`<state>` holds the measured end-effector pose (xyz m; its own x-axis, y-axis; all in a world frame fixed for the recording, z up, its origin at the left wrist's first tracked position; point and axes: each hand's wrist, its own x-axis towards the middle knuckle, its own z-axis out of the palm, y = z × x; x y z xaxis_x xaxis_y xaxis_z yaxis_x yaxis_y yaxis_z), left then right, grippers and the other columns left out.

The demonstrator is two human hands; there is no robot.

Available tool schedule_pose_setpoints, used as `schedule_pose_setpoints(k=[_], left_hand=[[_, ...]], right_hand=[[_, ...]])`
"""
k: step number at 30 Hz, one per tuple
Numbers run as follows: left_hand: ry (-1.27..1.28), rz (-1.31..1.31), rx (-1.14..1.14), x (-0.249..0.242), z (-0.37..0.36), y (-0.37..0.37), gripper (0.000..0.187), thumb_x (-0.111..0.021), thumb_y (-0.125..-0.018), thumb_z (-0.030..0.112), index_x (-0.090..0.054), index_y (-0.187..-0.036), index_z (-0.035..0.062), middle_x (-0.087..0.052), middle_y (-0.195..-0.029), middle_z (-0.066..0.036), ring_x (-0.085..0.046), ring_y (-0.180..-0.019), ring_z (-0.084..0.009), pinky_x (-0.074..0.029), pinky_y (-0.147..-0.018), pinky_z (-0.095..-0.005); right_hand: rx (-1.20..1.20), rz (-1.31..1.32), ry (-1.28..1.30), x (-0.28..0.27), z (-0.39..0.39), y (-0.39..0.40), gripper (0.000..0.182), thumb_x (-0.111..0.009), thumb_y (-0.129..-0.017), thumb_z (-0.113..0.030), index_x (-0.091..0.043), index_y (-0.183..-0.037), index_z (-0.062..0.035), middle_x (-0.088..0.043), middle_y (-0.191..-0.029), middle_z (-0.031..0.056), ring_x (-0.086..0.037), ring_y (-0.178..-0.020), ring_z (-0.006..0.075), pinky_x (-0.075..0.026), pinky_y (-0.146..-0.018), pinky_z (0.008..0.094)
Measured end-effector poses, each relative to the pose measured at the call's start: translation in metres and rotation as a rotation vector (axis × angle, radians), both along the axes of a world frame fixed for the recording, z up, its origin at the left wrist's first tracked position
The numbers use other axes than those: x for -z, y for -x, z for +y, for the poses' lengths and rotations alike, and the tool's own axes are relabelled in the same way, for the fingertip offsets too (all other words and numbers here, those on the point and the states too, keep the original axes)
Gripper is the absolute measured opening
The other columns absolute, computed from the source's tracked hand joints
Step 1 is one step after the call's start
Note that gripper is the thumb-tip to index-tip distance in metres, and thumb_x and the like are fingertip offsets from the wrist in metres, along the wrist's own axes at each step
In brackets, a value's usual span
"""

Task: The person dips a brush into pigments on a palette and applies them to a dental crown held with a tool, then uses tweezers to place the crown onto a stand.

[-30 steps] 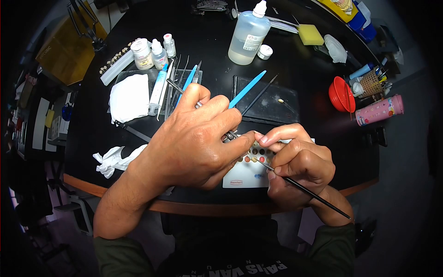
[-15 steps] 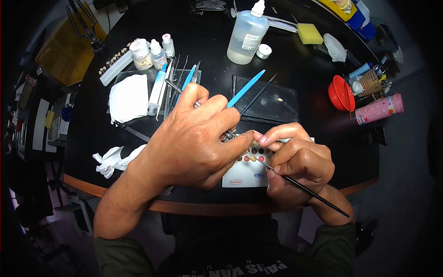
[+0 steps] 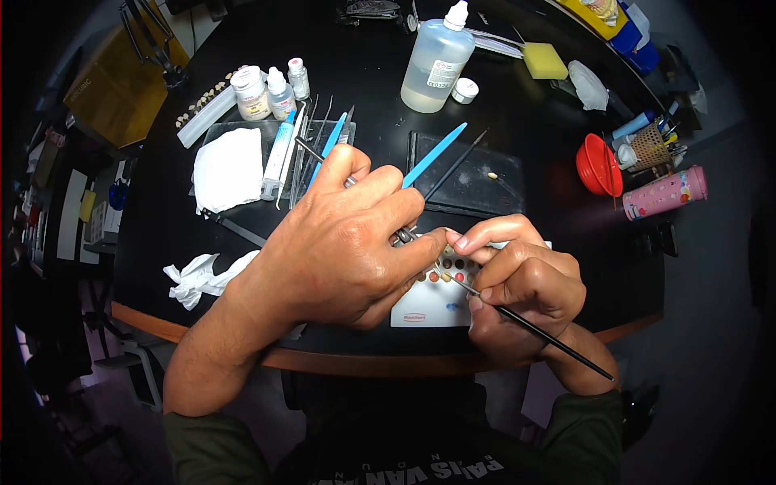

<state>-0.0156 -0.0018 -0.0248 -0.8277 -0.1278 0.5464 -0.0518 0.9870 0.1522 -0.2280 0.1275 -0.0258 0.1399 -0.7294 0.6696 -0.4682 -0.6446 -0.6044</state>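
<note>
My left hand (image 3: 347, 242) is closed around a slim metal instrument (image 3: 402, 235), its shaft end (image 3: 311, 151) sticking out past the index finger toward the tray of tools. Pinched in my right hand (image 3: 525, 283) is a thin brush with a black handle (image 3: 558, 343), the handle pointing down to the right. The brush's fore end (image 3: 465, 284) meets a small cream-coloured piece (image 3: 446, 276) between the hands. Fingertips of both hands come together just above it. Below them lies a white Renfert palette (image 3: 416, 318) with rows of coloured dots, partly hidden by my hands.
Behind my hands lie a dark slab (image 3: 477, 182), a blue-handled tool (image 3: 436, 153) and another brush (image 3: 457, 166). Folded white tissue (image 3: 229, 170), small bottles (image 3: 280, 95) and a syringe (image 3: 279, 158) are at left. A large liquid bottle (image 3: 436, 69) and red bowl (image 3: 596, 164) stand farther back.
The whole view has shifted very slightly. Both hands keep the same grip and place, with the brush still at the small cream-coloured piece.
</note>
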Motion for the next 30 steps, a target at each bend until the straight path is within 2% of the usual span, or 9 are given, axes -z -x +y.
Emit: schedule_pose_setpoints(k=[15, 18, 30], left_hand=[[-0.004, 0.007, 0.0, -0.0002, 0.0002, 0.0003, 0.033, -0.085, -0.081, 0.025, -0.084, -0.112, 0.0144, -0.051, -0.084, -0.002, -0.05, -0.077, -0.021, -0.035, -0.079, -0.0429], [-0.033, 0.013, 0.012, 0.0011, -0.0006, 0.0002, 0.031, -0.085, -0.082, 0.025, -0.084, -0.111, 0.0142, -0.052, -0.083, -0.002, -0.05, -0.077, -0.0212, -0.035, -0.08, -0.0429], [-0.048, 0.018, 0.042, -0.0006, -0.0015, -0.0006, 0.027, -0.085, -0.083, 0.025, -0.083, -0.108, 0.0128, -0.053, -0.083, -0.002, -0.05, -0.076, -0.0214, -0.035, -0.078, -0.0426]], right_hand=[[-0.01, -0.025, -0.009, 0.0007, 0.0007, 0.0007, 0.029, -0.069, -0.063, 0.015, -0.053, -0.074, -0.0069, -0.065, -0.072, 0.0051, -0.078, -0.1, 0.0344, -0.067, -0.086, 0.0413], [-0.053, 0.007, -0.059, -0.0036, 0.0041, 0.0031, 0.027, -0.063, -0.071, 0.018, -0.049, -0.077, -0.0041, -0.065, -0.078, 0.0122, -0.072, -0.105, 0.0332, -0.064, -0.104, 0.0573], [-0.09, -0.008, -0.096, -0.0066, 0.0054, 0.0047, 0.025, -0.066, -0.074, 0.017, -0.053, -0.081, -0.0029, -0.065, -0.08, 0.0104, -0.071, -0.107, 0.0324, -0.064, -0.104, 0.0585]])
